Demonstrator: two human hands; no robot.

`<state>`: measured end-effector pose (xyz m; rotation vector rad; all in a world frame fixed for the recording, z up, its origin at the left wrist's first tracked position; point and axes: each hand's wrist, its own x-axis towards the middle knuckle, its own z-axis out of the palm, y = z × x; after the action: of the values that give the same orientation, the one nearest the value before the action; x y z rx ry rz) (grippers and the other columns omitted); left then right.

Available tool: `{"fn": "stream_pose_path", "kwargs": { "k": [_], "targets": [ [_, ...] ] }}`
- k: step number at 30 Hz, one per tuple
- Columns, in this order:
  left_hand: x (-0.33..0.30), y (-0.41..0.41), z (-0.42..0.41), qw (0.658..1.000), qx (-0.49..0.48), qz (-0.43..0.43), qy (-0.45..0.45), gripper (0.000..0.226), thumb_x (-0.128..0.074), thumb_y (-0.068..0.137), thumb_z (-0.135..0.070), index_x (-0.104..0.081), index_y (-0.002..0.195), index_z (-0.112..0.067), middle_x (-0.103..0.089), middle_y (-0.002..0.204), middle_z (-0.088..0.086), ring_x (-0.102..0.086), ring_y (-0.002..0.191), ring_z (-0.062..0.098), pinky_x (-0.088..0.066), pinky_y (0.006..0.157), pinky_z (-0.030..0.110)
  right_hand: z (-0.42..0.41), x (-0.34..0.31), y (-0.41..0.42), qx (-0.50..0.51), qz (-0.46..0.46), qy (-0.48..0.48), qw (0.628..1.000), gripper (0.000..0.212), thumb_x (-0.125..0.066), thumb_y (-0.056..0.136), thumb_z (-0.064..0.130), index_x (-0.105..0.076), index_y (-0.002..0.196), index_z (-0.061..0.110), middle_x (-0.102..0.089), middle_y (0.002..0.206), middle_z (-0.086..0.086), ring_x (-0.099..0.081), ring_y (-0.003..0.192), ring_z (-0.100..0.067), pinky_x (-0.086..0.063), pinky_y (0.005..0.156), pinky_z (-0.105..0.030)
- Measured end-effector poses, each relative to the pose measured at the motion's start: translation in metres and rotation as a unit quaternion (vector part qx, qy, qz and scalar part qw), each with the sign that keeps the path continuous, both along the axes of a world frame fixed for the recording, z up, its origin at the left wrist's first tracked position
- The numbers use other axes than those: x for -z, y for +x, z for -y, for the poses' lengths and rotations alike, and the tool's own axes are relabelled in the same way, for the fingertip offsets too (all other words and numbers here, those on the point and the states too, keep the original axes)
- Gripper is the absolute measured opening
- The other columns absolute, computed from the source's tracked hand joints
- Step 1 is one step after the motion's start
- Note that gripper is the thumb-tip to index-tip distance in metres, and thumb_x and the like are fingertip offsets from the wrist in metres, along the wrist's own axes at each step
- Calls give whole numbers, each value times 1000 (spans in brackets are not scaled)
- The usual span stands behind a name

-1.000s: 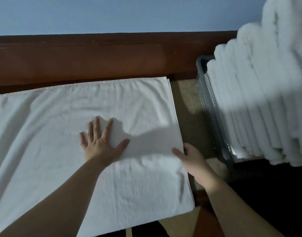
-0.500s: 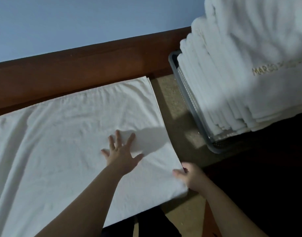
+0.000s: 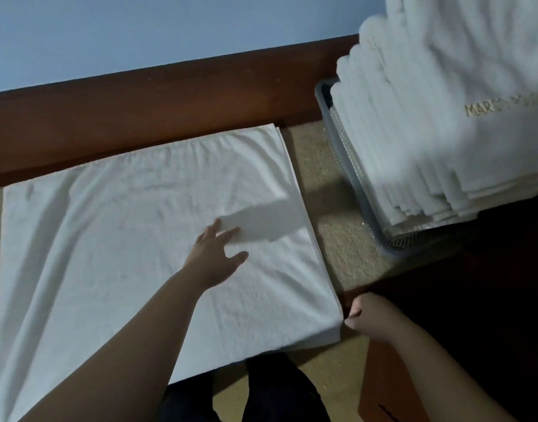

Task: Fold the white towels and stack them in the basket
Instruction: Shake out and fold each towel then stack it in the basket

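The wall (image 3: 140,35) at the back is pale blue and plain. Below it runs a wide board of reddish-brown wood (image 3: 158,108), set at a slant in the head view. The floor is a beige carpet (image 3: 337,248) (rough and speckled). At the lower right stands a brown wooden edge (image 3: 380,388), beside a very dark area.

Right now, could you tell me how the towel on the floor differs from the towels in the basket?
The towel on the floor lies spread flat as one wide sheet; the towels in the basket are folded small and stacked. The floor towel is wrinkled, the stacked ones neat. All are white.
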<state>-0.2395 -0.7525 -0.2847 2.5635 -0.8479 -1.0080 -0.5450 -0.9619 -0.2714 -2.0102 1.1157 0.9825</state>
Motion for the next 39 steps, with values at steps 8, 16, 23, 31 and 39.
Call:
{"fn": "stream_pose_path", "kwargs": {
  "k": [8, 16, 23, 31, 39],
  "targets": [
    [-5, 26, -178, 946, -306, 102, 25, 53, -67, 93, -52, -54, 142, -36, -47, 147, 5, -42, 135, 32, -43, 106, 50, -132, -37, 165, -80, 213, -81, 970, 23, -54, 101, 42, -51, 84, 26, -59, 75, 4, -57, 70, -15, -40, 57, -32],
    [-7, 80, -379, 876, -458, 110, 104, 52, -59, 96, -53, -47, 142, -29, -44, 137, 17, -40, 127, 42, -42, 100, 56, -350, -11, 368, -321, 296, 24, 899, 15, -52, 100, 27, -63, 111, 26, -64, 113, 4, -62, 102, -25, -51, 82, -34],
    [7, 112, -436, 904, -424, -22, 37, 35, -58, 94, -47, -60, 116, -20, -52, 114, 4, -55, 111, 30, -49, 92, 43, -432, 3, 547, -488, 297, -116, 812, 49, -48, 94, 3, -57, 134, 29, -48, 131, -1, -45, 123, -27, -47, 97, -41],
    [17, 100, -434, 911, -398, -109, 25, 34, -60, 93, -37, -57, 118, -15, -61, 116, 8, -57, 106, 29, -49, 84, 38, -433, -17, 644, -756, 136, -154, 622, 58, -47, 90, -11, -46, 127, 32, -44, 119, 2, -50, 85, -17, -39, 58, -36],
    [13, 82, -442, 905, -416, -85, -35, 24, -56, 96, -42, -45, 106, -23, -53, 85, -6, -56, 83, 24, -47, 70, 36, -438, -27, 680, -845, 87, -188, 493, 26, -57, 84, 6, -50, 86, 31, -47, 93, 10, -45, 95, -19, -33, 73, -35]
  ]
}}
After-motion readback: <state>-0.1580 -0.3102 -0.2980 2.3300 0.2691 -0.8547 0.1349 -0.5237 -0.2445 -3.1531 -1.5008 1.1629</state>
